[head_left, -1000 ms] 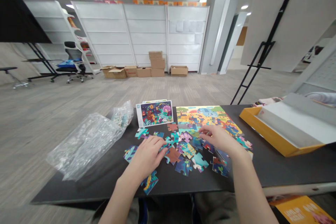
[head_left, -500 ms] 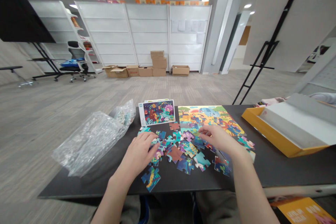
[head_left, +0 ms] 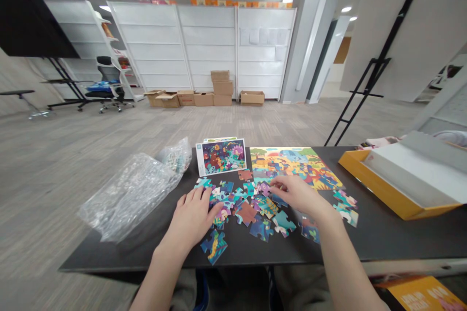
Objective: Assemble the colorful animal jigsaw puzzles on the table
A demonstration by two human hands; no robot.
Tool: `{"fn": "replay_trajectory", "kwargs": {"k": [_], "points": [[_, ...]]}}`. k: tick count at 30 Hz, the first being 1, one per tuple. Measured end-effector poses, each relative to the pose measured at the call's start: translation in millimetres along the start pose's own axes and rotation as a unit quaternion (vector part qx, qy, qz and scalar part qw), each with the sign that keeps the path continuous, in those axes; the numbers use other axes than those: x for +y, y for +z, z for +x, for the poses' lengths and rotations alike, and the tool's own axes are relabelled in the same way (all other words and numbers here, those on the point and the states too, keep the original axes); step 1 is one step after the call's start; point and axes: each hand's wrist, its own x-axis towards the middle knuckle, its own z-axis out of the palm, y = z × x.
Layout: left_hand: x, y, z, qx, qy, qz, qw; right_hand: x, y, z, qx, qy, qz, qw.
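Note:
My left hand [head_left: 192, 215] lies over the left side of a loose heap of jigsaw puzzle pieces [head_left: 246, 213], fingers stretched out and thumb apart, with pieces partly hidden beneath it. At the heap's upper right, my right hand [head_left: 299, 195] has its thumb and fingers drawn together at the right edge of a purple puzzle piece [head_left: 263, 187]. A piece with a yellow shape [head_left: 214, 247] lies apart, near the table's front edge. Behind the heap a picture card [head_left: 221, 157] stands upright, showing a dark, colourful scene.
An assembled yellow animal puzzle [head_left: 297, 165] lies behind my right hand. Crumpled clear plastic bags [head_left: 129, 194] cover the left of the black table [head_left: 379, 240]. On the right rests an opened yellow-edged box [head_left: 394, 194]; several pieces [head_left: 346, 206] lie between it and my right hand.
My right hand has moved left and closed its fingers at the purple piece. My left hand stays over the heap. The whole view has shifted slightly.

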Motion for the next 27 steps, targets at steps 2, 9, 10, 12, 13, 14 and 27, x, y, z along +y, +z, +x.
{"fn": "replay_trajectory", "kwargs": {"k": [2,9,10,12,13,14,27], "points": [[1,-1.4,0,-0.009,-0.003,0.000,1.000,0,3,2,0.011,-0.007,0.001,1.000],[5,-10.0,0,-0.020,-0.015,0.004,1.000,-7,4,31,0.098,-0.057,0.029,0.993],[6,-10.8,-1,-0.017,-0.017,0.005,1.000,-8,4,41,0.117,-0.064,0.046,0.990],[7,-11.6,-1,-0.010,-0.020,0.002,1.000,-10,5,66,0.143,-0.048,0.089,0.984],[8,-11.5,-2,-0.006,-0.020,0.000,1.000,-11,6,81,0.151,-0.027,0.106,0.982],[8,-11.2,-2,-0.002,-0.020,-0.003,1.000,-12,8,96,0.152,-0.007,0.120,0.981],[26,-10.9,9,0.028,0.039,-0.082,0.995,2,44,178,0.067,0.036,0.469,0.880]]}}
